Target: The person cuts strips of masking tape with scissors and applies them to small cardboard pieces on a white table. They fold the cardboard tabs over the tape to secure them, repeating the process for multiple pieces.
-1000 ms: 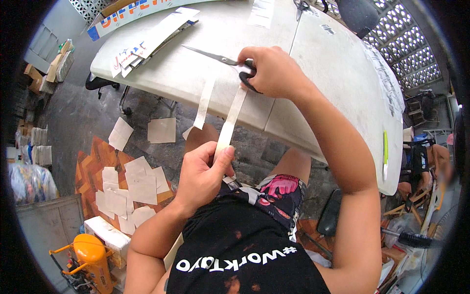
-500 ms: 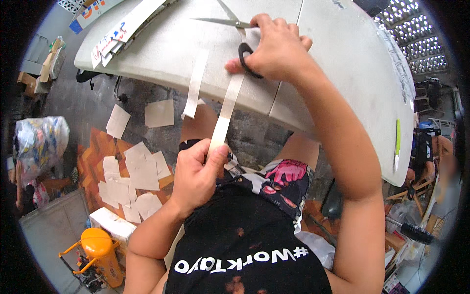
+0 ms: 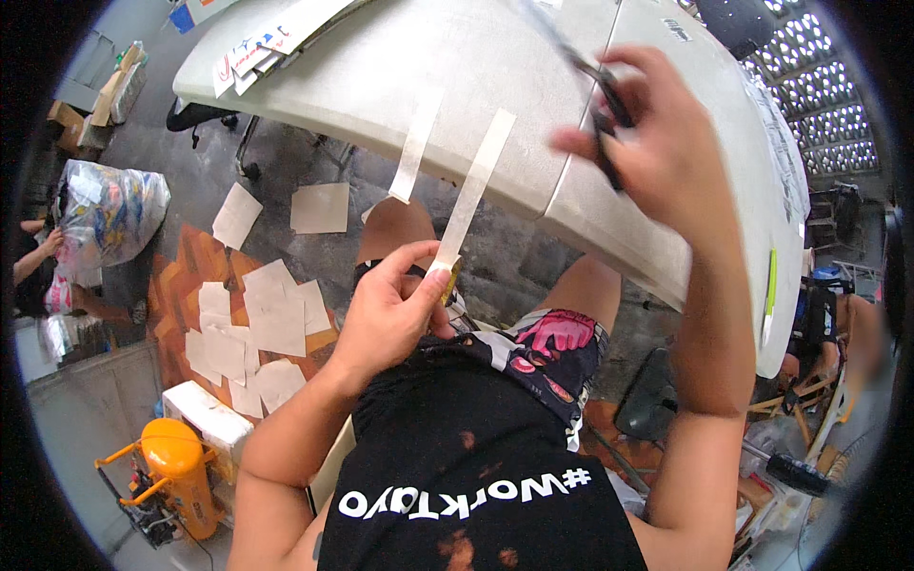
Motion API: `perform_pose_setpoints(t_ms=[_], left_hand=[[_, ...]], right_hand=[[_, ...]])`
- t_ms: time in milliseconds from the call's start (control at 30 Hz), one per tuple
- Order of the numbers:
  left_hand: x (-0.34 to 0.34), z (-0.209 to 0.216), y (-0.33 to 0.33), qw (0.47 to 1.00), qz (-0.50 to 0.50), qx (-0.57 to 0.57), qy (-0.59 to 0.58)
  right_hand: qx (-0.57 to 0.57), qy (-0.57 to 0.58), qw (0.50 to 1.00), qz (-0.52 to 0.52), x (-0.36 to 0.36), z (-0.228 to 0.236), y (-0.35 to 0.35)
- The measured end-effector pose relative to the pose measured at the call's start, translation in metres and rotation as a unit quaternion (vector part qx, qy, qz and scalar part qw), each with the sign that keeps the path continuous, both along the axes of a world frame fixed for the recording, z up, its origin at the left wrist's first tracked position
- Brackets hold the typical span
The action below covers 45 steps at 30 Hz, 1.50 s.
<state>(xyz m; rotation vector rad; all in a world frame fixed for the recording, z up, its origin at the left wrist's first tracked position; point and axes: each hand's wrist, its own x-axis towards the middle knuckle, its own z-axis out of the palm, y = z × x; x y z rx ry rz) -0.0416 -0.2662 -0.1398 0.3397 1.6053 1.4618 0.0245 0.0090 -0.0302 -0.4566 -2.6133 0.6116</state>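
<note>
My left hand [image 3: 395, 309] pinches the lower end of a pale tape strip [image 3: 473, 186] between thumb and fingers. The strip stands out over the table's near edge, and its far end is free. A small yellowish piece shows under the thumb, too little of it to name. Up and to the right, my right hand [image 3: 657, 143] is closed round the black handles of a pair of scissors [image 3: 581, 62], smeared by motion; the blades point away to the upper left. A second tape strip [image 3: 416, 147] hangs over the edge of the white table [image 3: 352, 95], left of the held one.
Cardboard pieces with print [image 3: 262, 52] lie at the table's far left. A green pen-like tool [image 3: 770, 285] rests near its right edge. Several cardboard sheets [image 3: 276, 309] are spread on the floor, near an orange tank [image 3: 176, 457]. At far left, a person's hand touches a filled plastic bag [image 3: 114, 214].
The scissors in my right hand have moved right, away from the strip. The strip's far end is now loose and apart from the blades. My left hand keeps its hold, slightly further right.
</note>
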Motion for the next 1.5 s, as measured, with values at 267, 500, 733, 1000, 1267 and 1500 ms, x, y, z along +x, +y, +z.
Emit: perform_pose_setpoints(t_ms=[267, 500, 733, 1000, 1267, 1500], left_hand=[[-0.007, 0.014, -0.001, 0.999, 0.034, 0.005, -0.024], [-0.010, 0.022, 0.002, 0.998, 0.059, -0.005, -0.033], [-0.009, 0.021, 0.002, 0.996, 0.073, 0.002, -0.052], [-0.006, 0.017, 0.005, 0.995, 0.083, 0.000, -0.056], [-0.001, 0.020, -0.014, 0.995, 0.057, -0.053, -0.063], [0.025, 0.042, -0.017, 1.000, 0.017, -0.004, 0.009]], right_hand=[[-0.388, -0.294, 0.865, 0.125, 0.122, -0.055, -0.025], [-0.471, -0.354, 0.799, 0.122, 0.093, -0.064, -0.037], [-0.478, -0.342, 0.796, 0.145, 0.078, -0.060, -0.042], [-0.460, -0.347, 0.803, 0.153, 0.080, -0.066, -0.042], [-0.413, -0.199, 0.880, 0.125, 0.096, -0.074, -0.070], [-0.457, 0.022, 0.886, 0.070, 0.069, -0.096, -0.128]])
